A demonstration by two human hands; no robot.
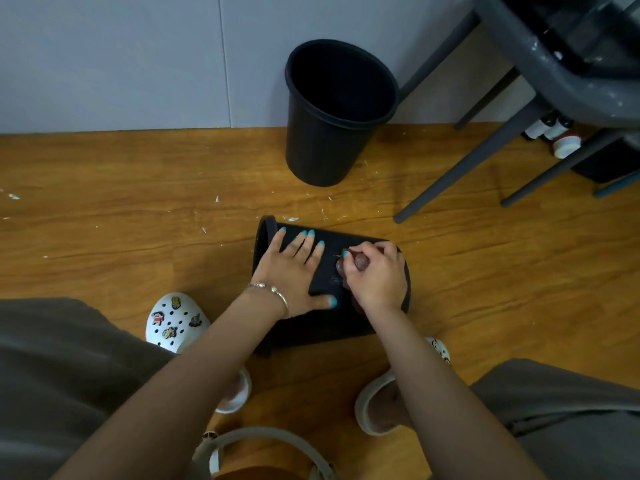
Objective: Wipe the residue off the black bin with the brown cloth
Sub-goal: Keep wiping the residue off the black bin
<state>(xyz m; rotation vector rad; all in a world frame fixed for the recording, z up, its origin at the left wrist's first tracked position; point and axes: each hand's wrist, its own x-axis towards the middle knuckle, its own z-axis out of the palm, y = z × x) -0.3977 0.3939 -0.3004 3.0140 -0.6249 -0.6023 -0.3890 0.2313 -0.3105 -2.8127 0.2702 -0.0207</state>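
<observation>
A black bin lies on its side on the wooden floor, its open rim to the left and its base to the right, just in front of the person's feet. The left hand rests flat on the bin's upper side near the rim, fingers straight and spread, thumb stretched toward the right; a bracelet sits on that wrist. The right hand is curled, its grip clamped on a bunched brown cloth, which it presses against the bin's side close to the base; faint pale marks show on the black surface beside the cloth. A second bin stands upright farther off against the grey wall. To the far right are the grey legs of a chair, with small bottles on the floor beneath. White clogs with charms are near the left arm.
</observation>
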